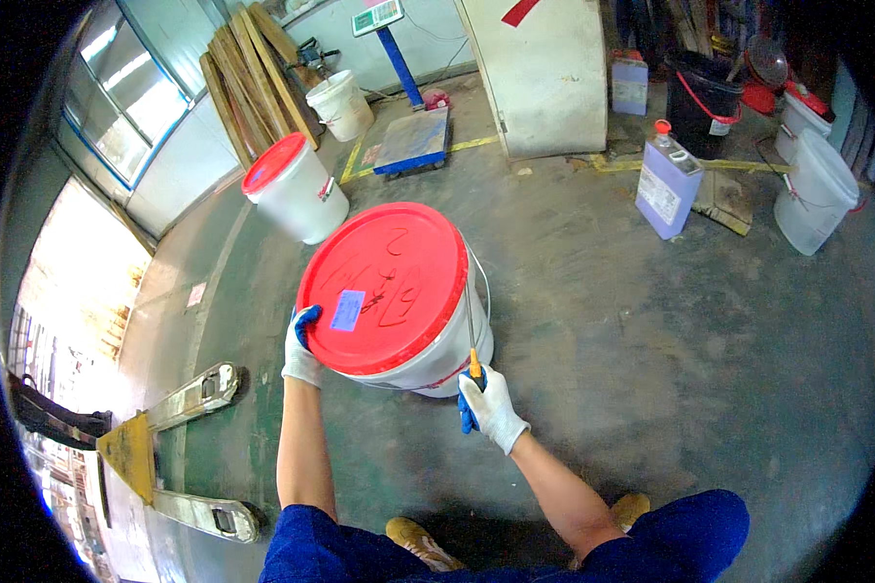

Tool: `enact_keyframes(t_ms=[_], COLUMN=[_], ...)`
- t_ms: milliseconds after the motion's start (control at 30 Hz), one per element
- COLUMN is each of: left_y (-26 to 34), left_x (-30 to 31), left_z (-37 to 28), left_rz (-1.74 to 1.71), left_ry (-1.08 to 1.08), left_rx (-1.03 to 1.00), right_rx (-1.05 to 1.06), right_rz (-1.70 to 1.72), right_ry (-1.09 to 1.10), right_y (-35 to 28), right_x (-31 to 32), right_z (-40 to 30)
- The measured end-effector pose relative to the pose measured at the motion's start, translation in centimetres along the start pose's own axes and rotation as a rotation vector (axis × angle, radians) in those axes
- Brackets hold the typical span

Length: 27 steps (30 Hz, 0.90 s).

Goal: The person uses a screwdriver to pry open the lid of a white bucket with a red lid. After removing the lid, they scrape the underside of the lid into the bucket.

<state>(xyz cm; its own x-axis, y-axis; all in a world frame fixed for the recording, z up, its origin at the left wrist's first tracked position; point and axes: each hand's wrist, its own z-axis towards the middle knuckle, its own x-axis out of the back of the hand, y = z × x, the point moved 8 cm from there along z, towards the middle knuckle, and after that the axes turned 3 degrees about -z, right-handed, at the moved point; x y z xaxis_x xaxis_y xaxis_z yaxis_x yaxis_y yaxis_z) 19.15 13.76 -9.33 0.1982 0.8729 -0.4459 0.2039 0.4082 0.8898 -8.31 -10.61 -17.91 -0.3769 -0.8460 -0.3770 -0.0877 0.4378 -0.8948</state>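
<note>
A white plastic bucket (pixel 452 357) with a red lid (pixel 401 270) stands before me on the floor. Handwriting and a small blue label mark the lid. My left hand (pixel 304 346), in a white glove with blue coating, grips the lid's rim at the left. In my gloved right hand (pixel 490 404) is a screwdriver (pixel 473 357) with a yellow and black handle; its long shaft points up along the bucket's right side to the lid's edge. Whether the tip touches the lid cannot be told. The bucket's wire handle hangs at the right side.
Another red-lidded bucket (pixel 310 193) stands behind, near a blue platform scale (pixel 412 142) and leaning wooden boards (pixel 251 80). Pallet truck forks (pixel 197 393) lie at the left. A jug of purple liquid (pixel 667 189) and a translucent bucket (pixel 817 193) stand at the right, beyond them a black bucket (pixel 700 102).
</note>
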Motion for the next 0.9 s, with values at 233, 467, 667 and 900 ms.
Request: enact_keyframes(t_ms=[233,467,667,900], left_y=[0.4,1.4,0.6,-0.1], left_x=[-0.4,0.2,0.6,0.2], left_z=[-0.7,-0.7,0.5,0.3], left_rz=[-0.006,0.064,0.057,-0.008], left_ry=[0.070,0.139,0.046,0.031], left_rx=[-0.010,-0.080,-0.054,-0.044], right_rx=[0.315,0.535,0.373,0.060], right_rz=[-0.223,-0.188,-0.254,-0.069], right_ry=[0.213,0.421,0.304,0.147], right_y=[1.5,1.6,4.4,4.2], right_x=[-0.6,-1.6,0.9,-0.6], right_z=[2.8,5.5,4.5,-2.2])
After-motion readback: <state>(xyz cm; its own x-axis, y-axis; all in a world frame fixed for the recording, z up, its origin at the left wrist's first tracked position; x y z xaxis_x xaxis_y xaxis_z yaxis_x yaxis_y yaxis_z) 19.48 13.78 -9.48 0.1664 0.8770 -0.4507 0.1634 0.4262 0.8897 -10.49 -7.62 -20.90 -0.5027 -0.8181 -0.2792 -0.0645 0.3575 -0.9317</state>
